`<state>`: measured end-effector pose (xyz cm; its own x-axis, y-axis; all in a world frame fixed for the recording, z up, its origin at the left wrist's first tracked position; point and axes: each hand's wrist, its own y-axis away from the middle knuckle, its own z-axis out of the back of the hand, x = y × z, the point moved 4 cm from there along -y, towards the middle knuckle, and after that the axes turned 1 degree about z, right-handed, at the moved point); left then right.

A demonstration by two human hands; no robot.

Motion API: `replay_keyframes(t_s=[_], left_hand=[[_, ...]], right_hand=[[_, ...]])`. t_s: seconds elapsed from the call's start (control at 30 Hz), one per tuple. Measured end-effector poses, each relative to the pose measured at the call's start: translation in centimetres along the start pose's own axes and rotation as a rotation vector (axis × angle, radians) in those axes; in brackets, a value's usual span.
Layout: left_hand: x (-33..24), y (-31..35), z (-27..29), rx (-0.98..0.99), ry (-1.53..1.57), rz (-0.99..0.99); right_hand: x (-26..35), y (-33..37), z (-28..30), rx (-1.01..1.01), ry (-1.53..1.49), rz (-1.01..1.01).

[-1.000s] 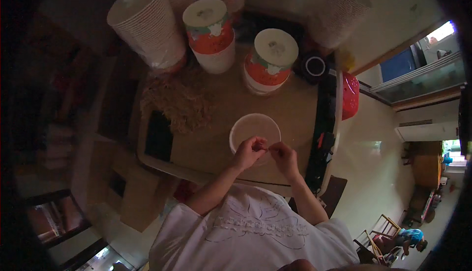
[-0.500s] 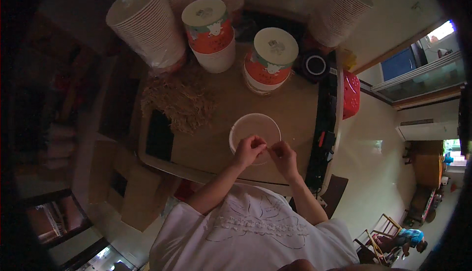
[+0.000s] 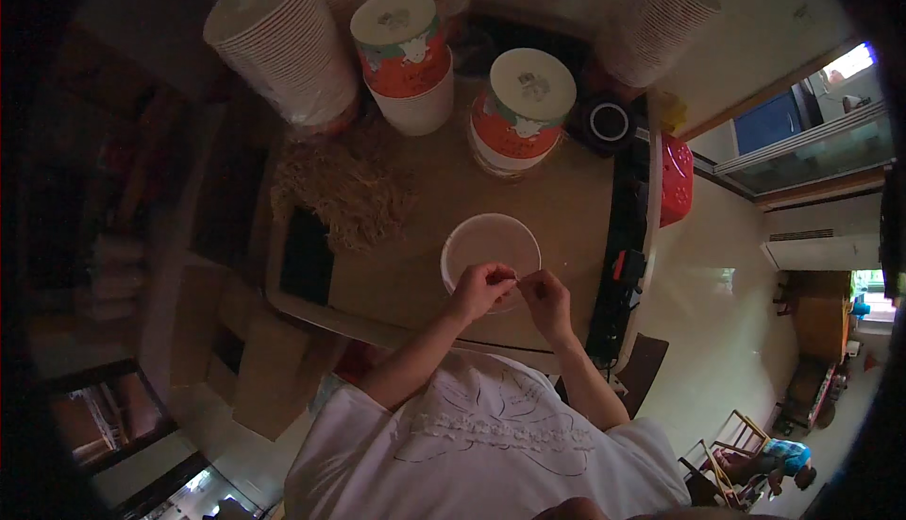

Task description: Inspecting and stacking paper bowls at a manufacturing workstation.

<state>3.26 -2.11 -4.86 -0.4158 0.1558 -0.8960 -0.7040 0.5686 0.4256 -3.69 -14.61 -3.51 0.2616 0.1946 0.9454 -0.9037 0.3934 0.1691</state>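
Note:
A round white paper tub [image 3: 491, 246] stands at the near middle of the brown table, its open top facing up. Above its near rim, my left hand [image 3: 479, 292] and my right hand [image 3: 547, 301] meet with fingertips pinched close together. Whatever lies between them is too small and dim to make out. To the left of the tub rests a loose heap of tan, stringy strands [image 3: 354, 190]. Beyond the tub are two printed red-and-green tubs with pale tops, one at the middle left [image 3: 401, 53] and one at the middle right [image 3: 522, 119].
Tall stacks of white paper tubs in clear plastic rise at the back left [image 3: 283, 48] and back right [image 3: 656, 25]. A black device with a pale ring [image 3: 607, 124] and a red basket [image 3: 676, 180] sit at the table's right. Farther right, a person [image 3: 783, 459] is seated on a chair.
The view has shifted very slightly. Both hands keep their pinch above the tub, with only tiny finger movement.

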Motion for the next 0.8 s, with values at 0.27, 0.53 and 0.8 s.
replay_keyframes(t_s=[0.27, 0.53, 0.8], left_hand=[[-0.92, -0.07, -0.07, -0.003, -0.131, -0.099], [-0.36, -0.34, 0.06, -0.049, 0.063, -0.016], [-0.31, -0.32, -0.01, -0.08, 0.109, -0.015]], right_hand=[[0.63, -0.01, 0.11, -0.004, 0.061, -0.045], [-0.09, 0.04, 0.2, -0.021, 0.052, 0.007], [0.73, 0.05, 0.29, -0.005, 0.055, 0.001]])
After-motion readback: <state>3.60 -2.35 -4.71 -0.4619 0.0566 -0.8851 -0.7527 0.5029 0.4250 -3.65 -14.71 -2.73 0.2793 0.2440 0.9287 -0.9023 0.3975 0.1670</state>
